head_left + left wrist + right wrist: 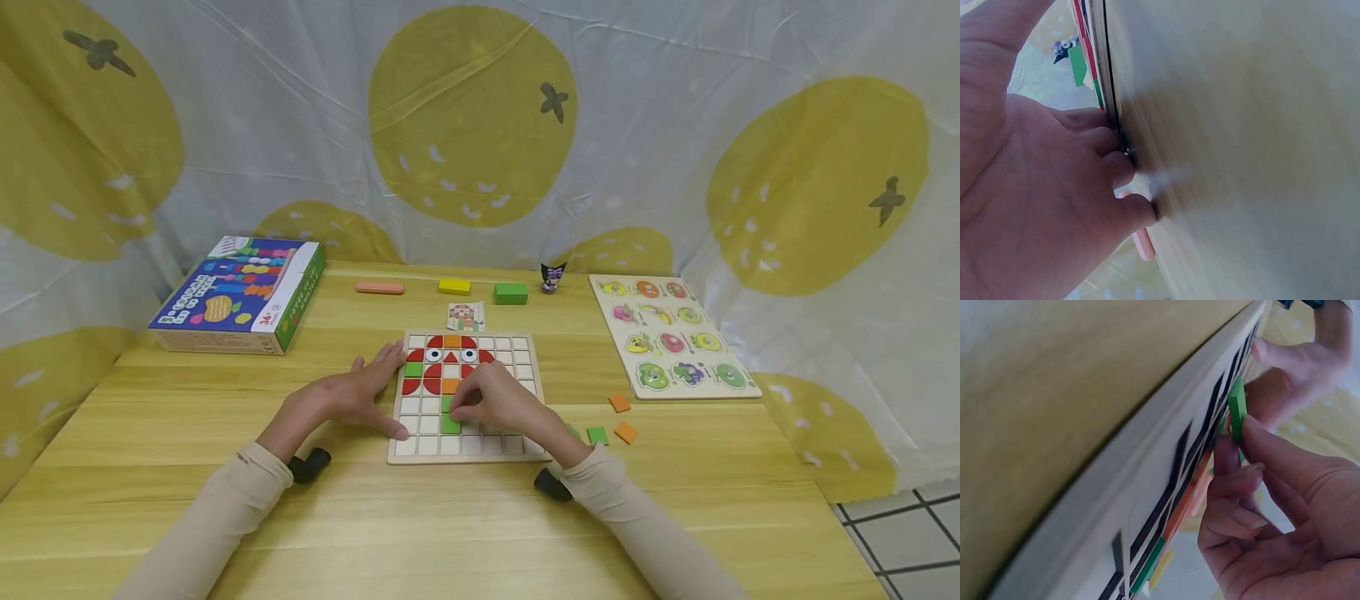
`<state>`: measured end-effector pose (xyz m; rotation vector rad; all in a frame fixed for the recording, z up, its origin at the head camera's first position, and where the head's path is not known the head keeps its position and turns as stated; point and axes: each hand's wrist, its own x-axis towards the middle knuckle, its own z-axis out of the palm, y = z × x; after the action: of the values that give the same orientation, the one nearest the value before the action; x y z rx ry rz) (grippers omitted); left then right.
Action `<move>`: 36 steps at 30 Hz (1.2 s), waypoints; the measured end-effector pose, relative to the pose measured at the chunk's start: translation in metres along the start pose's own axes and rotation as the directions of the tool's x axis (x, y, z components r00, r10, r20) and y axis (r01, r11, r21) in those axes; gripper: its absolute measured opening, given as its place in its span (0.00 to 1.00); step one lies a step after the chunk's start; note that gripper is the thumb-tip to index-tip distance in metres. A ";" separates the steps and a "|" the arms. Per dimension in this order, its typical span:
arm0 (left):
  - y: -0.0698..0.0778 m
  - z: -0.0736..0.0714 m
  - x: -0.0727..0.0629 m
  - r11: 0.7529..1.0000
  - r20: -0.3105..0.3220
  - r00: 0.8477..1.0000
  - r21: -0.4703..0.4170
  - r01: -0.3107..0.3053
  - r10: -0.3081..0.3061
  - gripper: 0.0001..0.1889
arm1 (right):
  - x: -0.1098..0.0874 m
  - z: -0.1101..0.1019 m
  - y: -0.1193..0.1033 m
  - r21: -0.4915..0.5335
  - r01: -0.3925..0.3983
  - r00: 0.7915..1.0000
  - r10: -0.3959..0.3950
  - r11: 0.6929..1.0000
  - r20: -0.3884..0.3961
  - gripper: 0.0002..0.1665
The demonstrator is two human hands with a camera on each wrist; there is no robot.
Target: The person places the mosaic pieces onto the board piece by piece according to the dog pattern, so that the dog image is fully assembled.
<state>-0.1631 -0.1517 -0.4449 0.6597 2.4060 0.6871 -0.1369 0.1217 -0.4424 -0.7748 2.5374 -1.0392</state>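
A wooden grid board (420,447) lies on the table with red, orange and green pieces and two eye pieces (433,356) set in its squares. My right hand (501,402) is over the middle of the board, pinching a green square tile (1236,406) between thumb and fingers. In the right wrist view that tile stands tilted, close over the grid. My left hand (352,395) rests at the board's left edge, its fingers extended along the side and the thumb near the lower left corner. A small pattern card (467,317) lies just beyond the board.
Loose orange (619,403) and green (597,436) tiles lie right of the board. Farther back are a pink stick (380,288), a yellow block (453,287), a green block (511,293) and a figurine (552,277). A toy box (240,292) stands left, a fruit puzzle board (675,337) right.
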 end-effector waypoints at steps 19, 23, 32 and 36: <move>0.001 -0.001 -0.001 1.000 0.002 1.000 0.002 0.023 -0.023 0.70 | -0.001 0.004 0.000 0.001 0.047 0.999 -0.047 0.999 0.006 0.03; 0.001 -0.001 -0.002 1.000 -0.002 1.000 0.000 0.030 -0.030 0.71 | -0.005 -0.003 0.005 -0.013 0.085 0.996 -0.085 0.996 0.025 0.03; 0.002 0.000 -0.002 1.000 -0.008 1.000 -0.011 0.025 -0.025 0.72 | -0.056 -0.073 0.059 -0.008 0.111 0.991 -0.110 0.994 0.072 0.12; 0.002 0.000 -0.001 1.000 -0.006 1.000 -0.010 0.027 -0.027 0.72 | -0.085 -0.101 0.094 0.002 0.050 0.998 -0.050 0.999 0.040 0.13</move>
<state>-0.1617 -0.1507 -0.4439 0.6207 2.4107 0.6906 -0.1485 0.2832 -0.4341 -0.8544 2.4958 -1.0297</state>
